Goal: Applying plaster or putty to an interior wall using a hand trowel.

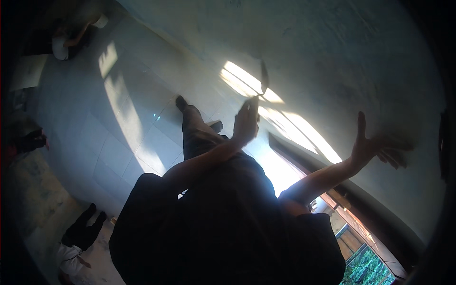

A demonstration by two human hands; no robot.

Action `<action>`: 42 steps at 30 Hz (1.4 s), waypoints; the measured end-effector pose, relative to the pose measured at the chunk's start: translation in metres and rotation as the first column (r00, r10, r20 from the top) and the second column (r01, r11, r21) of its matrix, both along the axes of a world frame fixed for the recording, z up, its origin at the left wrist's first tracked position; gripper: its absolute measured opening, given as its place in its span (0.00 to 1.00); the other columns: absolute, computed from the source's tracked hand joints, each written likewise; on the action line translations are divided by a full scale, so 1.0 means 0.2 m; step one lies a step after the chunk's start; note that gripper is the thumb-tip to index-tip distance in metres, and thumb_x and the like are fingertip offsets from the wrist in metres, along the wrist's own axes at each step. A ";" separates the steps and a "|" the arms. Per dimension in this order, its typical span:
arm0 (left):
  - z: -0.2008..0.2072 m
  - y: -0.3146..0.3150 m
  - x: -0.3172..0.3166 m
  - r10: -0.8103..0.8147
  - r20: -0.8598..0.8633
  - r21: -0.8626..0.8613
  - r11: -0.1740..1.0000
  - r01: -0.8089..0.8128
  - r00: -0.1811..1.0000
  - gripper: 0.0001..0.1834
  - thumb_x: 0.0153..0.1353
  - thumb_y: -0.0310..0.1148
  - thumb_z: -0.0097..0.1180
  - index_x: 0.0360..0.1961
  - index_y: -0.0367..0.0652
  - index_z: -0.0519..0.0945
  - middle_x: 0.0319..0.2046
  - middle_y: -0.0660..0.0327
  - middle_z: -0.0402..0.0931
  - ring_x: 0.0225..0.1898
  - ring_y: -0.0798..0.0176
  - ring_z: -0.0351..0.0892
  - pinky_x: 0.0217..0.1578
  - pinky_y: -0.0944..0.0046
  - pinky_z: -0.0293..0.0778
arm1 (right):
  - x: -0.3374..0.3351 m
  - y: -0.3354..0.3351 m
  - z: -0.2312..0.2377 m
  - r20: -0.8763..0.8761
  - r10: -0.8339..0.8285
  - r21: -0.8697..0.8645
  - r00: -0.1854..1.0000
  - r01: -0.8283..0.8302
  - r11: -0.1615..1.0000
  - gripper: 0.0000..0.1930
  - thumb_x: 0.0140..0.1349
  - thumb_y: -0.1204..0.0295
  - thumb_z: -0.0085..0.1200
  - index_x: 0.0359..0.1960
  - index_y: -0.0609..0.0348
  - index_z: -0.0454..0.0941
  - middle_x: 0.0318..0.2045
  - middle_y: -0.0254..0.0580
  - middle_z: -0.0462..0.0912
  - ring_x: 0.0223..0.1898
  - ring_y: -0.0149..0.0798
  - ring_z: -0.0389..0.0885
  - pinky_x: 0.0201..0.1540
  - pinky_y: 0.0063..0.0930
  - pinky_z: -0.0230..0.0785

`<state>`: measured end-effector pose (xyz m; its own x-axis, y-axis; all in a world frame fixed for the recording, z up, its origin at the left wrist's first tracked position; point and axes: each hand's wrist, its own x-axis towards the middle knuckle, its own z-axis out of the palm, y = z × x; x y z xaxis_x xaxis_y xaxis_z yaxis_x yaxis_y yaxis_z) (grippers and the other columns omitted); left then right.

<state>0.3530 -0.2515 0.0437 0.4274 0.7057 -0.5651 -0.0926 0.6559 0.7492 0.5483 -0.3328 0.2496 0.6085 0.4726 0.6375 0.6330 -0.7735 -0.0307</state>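
Observation:
My left hand (246, 124), in front of my body, is closed around the handle of a thin-bladed hand tool (264, 78). The narrow, dark blade points up, away from me, in front of the sunlit grey-blue wall (323, 61). Whether the blade touches the wall I cannot tell, nor its exact kind. Farther right, my right hand (373, 148) is raised beside the same wall with nothing in it. Its thumb sticks up and the other fingers are spread and a little blurred.
Below my right arm a window or door opening (361, 247) shows greenery. Pale floor tiles (118, 147) with sunlight bands lie to the left. One person (60, 47) is at the upper left near a white object (100, 21), another (71, 256) at the lower left.

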 end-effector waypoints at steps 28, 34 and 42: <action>0.54 0.69 -0.19 0.126 -0.612 0.773 -0.111 0.624 0.781 0.13 0.56 0.39 0.62 0.32 0.38 0.78 0.21 0.58 0.76 0.21 0.70 0.76 0.19 0.67 0.63 | 0.22 -0.11 -0.06 0.328 0.195 0.524 0.924 -0.350 0.777 0.56 0.41 0.45 0.68 0.67 0.52 0.47 0.68 0.58 0.43 0.70 0.62 0.33 0.65 0.69 0.22; 0.60 0.69 -0.11 -0.266 0.094 0.910 0.415 0.026 0.959 0.11 0.60 0.26 0.55 0.43 0.36 0.73 0.25 0.63 0.73 0.23 0.71 0.67 0.24 0.68 0.65 | 0.34 -0.03 -0.15 0.470 -0.053 0.612 0.881 -0.282 0.739 0.43 0.54 0.47 0.58 0.65 0.58 0.54 0.65 0.58 0.53 0.69 0.58 0.39 0.66 0.59 0.34; 0.46 0.66 -0.09 -0.155 0.565 0.611 0.739 -0.285 0.811 0.40 0.60 0.68 0.20 0.21 0.41 0.69 0.18 0.62 0.64 0.18 0.64 0.61 0.22 0.68 0.59 | 0.33 -0.01 -0.13 0.609 -0.063 0.549 0.790 -0.363 0.753 0.38 0.63 0.49 0.45 0.63 0.69 0.52 0.61 0.60 0.58 0.67 0.61 0.48 0.68 0.57 0.35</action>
